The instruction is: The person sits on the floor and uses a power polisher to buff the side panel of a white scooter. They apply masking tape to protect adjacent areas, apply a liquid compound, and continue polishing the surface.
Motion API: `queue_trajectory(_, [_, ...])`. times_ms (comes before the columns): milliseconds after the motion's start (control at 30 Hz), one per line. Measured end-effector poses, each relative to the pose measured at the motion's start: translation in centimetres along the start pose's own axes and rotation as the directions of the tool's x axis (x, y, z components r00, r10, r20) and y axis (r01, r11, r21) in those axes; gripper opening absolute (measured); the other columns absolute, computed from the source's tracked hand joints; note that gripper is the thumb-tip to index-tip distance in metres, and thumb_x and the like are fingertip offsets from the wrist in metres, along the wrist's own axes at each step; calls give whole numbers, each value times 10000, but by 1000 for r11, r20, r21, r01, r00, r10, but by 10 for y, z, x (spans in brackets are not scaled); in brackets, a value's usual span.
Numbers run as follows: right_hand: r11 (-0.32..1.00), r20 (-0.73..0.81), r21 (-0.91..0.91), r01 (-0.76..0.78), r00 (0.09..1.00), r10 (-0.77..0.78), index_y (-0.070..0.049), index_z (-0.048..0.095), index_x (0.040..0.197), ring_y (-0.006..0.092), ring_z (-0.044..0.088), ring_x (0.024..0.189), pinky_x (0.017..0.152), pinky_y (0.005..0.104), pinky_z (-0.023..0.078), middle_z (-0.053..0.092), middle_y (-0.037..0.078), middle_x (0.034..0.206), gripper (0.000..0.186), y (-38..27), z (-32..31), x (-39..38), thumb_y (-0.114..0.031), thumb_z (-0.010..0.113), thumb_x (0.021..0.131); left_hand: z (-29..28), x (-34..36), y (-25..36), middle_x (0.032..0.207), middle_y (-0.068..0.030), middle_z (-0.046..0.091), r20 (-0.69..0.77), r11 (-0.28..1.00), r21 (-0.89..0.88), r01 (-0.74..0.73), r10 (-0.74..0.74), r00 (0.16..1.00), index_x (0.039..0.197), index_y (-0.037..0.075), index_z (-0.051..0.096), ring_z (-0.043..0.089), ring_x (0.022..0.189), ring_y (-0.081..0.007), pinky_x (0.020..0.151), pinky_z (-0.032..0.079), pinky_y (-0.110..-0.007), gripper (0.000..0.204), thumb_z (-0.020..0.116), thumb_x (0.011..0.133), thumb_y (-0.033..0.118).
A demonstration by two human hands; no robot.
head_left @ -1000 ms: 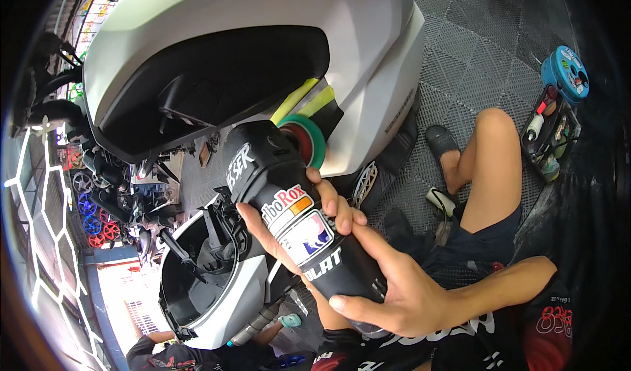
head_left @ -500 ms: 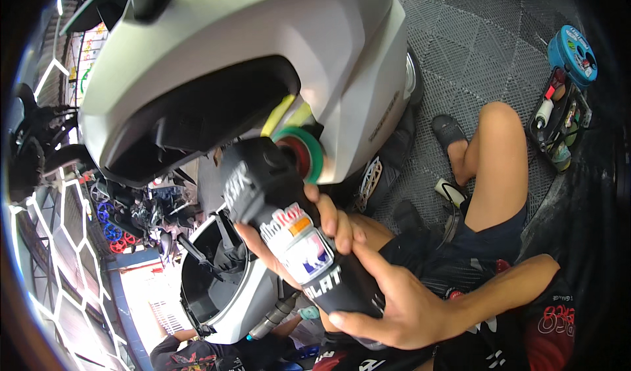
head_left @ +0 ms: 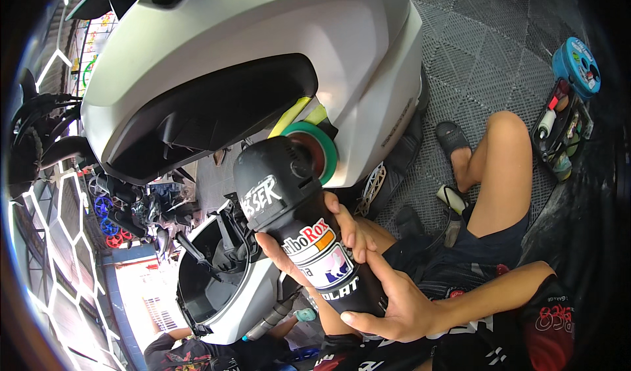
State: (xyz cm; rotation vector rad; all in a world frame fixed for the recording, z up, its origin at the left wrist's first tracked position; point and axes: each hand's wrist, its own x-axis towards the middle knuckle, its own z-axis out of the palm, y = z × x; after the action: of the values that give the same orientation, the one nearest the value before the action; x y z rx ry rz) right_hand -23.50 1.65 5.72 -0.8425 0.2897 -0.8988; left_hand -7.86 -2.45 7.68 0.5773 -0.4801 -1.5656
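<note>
A black power polisher (head_left: 266,164) with stickers on its body fills the middle of the view. My left hand (head_left: 348,229) is wrapped around its front part, fingers on one side and thumb on the other; the palm is hidden behind the tool. Farther back, my right hand (head_left: 404,305) grips the rear of the body. The green-rimmed, reddish polishing pad (head_left: 322,150) faces the silver-white scooter panel (head_left: 342,101) and appears to touch its lower corner. Yellow masking tape (head_left: 289,116) runs along the edge of the panel's black recess (head_left: 223,111), just beside the pad.
A blue round container (head_left: 577,68) and a black tray (head_left: 549,157) of bottles stand at the right on grey grid flooring (head_left: 473,55). Below left is another white scooter part (head_left: 253,298). Another person's dark shirt (head_left: 190,354) shows at the bottom left. My bent leg (head_left: 503,167) is at the right.
The whole view has shifted, so the scooter panel and polisher appear a little farther right. The pad stays at about the same spot on the panel, and both hands keep their hold.
</note>
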Motion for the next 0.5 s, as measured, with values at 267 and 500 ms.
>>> queue_trajectory(267, [988, 71, -77, -135, 988, 140, 150, 299, 1468, 273, 537, 1304, 1113, 366, 408, 522, 257, 1368, 830, 33, 15, 37, -287, 741, 919, -63, -21, 38, 864, -220, 594, 9, 995, -80, -65, 66, 998, 1238, -62, 410, 653, 727, -376, 813, 552, -539, 1049, 494, 822, 897])
queue_trajectory(500, [923, 96, -384, 29, 995, 8, 90, 337, 1468, 375, 547, 1296, 1093, 417, 429, 481, 276, 1412, 954, 72, -12, 60, -332, 850, 784, -84, -10, 35, 953, -190, 569, 36, 974, 17, -224, 223, 974, 1247, -84, 432, 594, 689, -326, 702, 537, -479, 979, 528, 874, 815])
